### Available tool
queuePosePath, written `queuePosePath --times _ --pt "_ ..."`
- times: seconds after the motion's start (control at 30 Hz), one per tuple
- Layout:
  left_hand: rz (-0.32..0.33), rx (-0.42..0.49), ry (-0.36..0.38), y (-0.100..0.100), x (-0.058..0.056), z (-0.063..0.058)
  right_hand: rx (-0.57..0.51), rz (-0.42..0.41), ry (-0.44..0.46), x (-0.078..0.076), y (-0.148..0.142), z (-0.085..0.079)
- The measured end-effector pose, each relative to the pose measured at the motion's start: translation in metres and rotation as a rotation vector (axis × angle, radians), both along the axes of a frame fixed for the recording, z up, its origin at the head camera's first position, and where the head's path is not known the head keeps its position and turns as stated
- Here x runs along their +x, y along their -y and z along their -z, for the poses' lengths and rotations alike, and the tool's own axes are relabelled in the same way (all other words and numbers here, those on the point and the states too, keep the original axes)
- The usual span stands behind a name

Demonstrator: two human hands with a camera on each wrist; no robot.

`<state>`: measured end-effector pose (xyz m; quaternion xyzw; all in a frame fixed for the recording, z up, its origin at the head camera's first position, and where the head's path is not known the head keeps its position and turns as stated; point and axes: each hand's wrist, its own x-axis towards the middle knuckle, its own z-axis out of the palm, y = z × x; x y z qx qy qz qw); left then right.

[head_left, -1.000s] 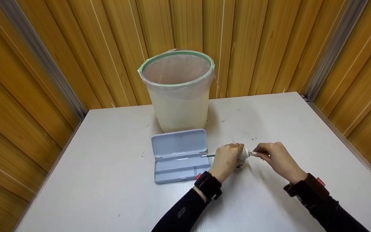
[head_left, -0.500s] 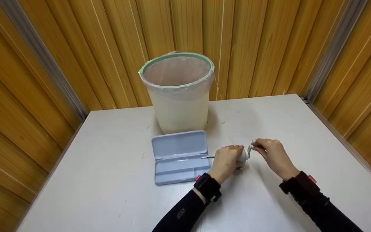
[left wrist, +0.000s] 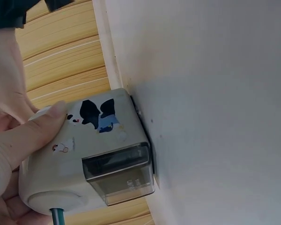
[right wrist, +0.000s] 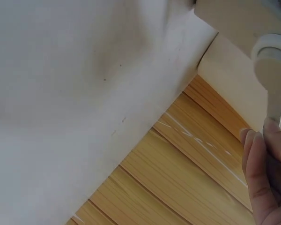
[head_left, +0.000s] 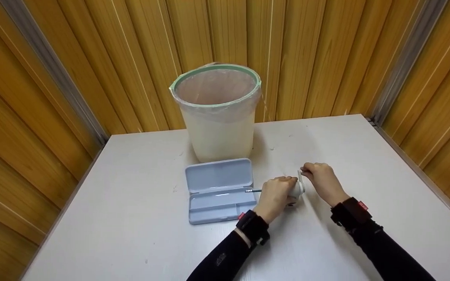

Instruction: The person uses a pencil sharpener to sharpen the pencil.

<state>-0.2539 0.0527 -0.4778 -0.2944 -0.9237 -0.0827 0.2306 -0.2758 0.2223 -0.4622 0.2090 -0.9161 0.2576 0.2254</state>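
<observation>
A white crank pencil sharpener (left wrist: 61,168) with cartoon stickers and a smoky clear shavings drawer (left wrist: 119,173) stands on the table. My left hand (head_left: 275,195) grips its body from above, thumb across the stickered side in the left wrist view. A dark green pencil (head_left: 253,191) sticks out of the sharpener's left end, its eraser end pointing left. On the opposite end, my right hand (head_left: 322,181) pinches the crank handle (right wrist: 274,105) between thumb and fingers; the crank arm points up in the head view.
An open light-blue pencil case (head_left: 213,212) lies left of the sharpener, its lid tilted back. Behind it stands a cream waste bin (head_left: 221,136) with a green rim and clear liner. Small specks dot the white table (head_left: 111,210). Wood-patterned walls surround the back and sides.
My right hand has swung the crank from pointing right to pointing up, moving up and left. My left hand keeps its grip on the sharpener, and the pencil stays in its end.
</observation>
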Motion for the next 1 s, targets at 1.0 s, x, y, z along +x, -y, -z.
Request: queuePosePath --times 1.0 --pt "-0.010 0.028 0.046 0.000 0.001 -0.001 0.088 -0.120 0.343 -0.002 -0.004 0.026"
